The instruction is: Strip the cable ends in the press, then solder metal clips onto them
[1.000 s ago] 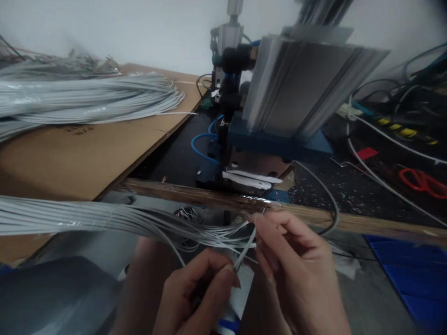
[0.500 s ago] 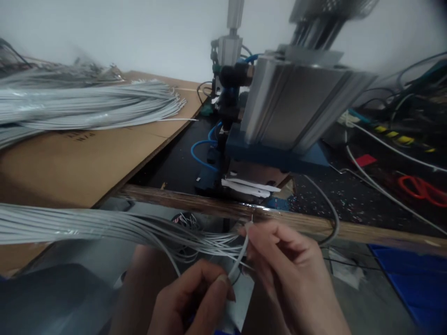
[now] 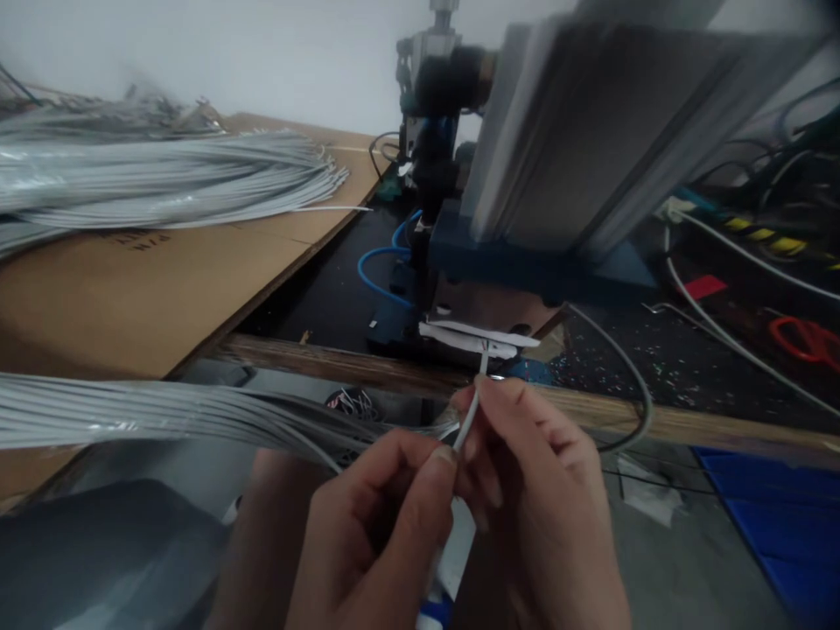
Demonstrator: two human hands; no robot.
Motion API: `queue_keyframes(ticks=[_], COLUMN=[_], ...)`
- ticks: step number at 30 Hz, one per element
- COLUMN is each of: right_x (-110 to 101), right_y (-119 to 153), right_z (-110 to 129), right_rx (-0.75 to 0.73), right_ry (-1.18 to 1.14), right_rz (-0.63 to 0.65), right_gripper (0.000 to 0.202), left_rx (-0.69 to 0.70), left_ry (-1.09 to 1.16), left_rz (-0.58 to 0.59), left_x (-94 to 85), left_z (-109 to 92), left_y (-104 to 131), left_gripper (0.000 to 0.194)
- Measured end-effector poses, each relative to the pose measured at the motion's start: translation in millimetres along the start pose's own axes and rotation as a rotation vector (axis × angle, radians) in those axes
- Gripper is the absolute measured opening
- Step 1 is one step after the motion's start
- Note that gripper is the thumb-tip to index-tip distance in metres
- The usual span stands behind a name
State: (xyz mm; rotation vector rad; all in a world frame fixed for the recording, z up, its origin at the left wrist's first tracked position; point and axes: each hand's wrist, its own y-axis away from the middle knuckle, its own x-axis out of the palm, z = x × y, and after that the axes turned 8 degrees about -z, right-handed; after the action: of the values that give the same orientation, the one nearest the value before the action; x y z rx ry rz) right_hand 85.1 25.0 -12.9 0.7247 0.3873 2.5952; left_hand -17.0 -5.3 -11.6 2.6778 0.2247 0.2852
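A grey cable (image 3: 467, 426) runs between my two hands, its tip at the white-edged slot (image 3: 469, 339) low on the machine (image 3: 591, 140). My left hand (image 3: 394, 516) pinches the cable lower down, between thumb and forefinger. Higher up, close to the tip, my right hand (image 3: 531, 464) grips the same cable. Behind my hands a bundle of grey cables (image 3: 164, 411) stretches in from the left, its right ends partly hidden by my fingers.
Another cable bundle (image 3: 164, 175) lies on cardboard (image 3: 197, 289) at the left. The wooden table edge (image 3: 328, 359) crosses the middle. Red-handled scissors (image 3: 801, 339) and loose cables lie at the right. A blue container (image 3: 754, 516) is at the lower right.
Both hands have moved up and forward with the cable, bringing its tip from below the table edge to the slot. The view has shifted closer to the machine.
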Motion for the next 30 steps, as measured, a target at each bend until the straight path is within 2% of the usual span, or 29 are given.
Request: queue_keyframes(ticks=[5, 9, 12, 16, 22, 30], right_x=[6.2, 9.5, 10.3, 12.0, 10.9, 9.0], right_y=[-11.8, -13.2, -11.1, -10.8, -15.6, -14.2], right_z=[-3.7, 0.2, 1.2, -0.6, -3.5, -2.2], right_rx=[-0.031, -0.012, -0.051, -0.093, -0.102, -0.055], right_ry=[-0.111, -0.112, -0.107, -0.108, -0.14, -0.121], right_rz=[0.042, -0.026, -0.037, -0.117, 0.026, 0.003], right_gripper=[0.019, 0.018, 0.017, 0.018, 0.022, 0.019], left_rx=[-0.008, 0.001, -0.012, 0.013, -0.044, -0.034], left_ry=[0.041, 0.068, 0.047, 0.081, 0.109, 0.104], left_rz=[0.04, 0.032, 0.036, 0.028, -0.031, -0.047], left_x=[0.2, 2.1, 5.4, 10.9, 10.6, 13.3], left_z=[-1.7, -2.4, -4.4, -8.0, -12.6, -9.3], left_y=[-7.2, -9.6, -9.0, -8.3, -8.9, -12.1], left_gripper=[0.034, 0.029, 0.028, 0.022, 0.022, 0.025])
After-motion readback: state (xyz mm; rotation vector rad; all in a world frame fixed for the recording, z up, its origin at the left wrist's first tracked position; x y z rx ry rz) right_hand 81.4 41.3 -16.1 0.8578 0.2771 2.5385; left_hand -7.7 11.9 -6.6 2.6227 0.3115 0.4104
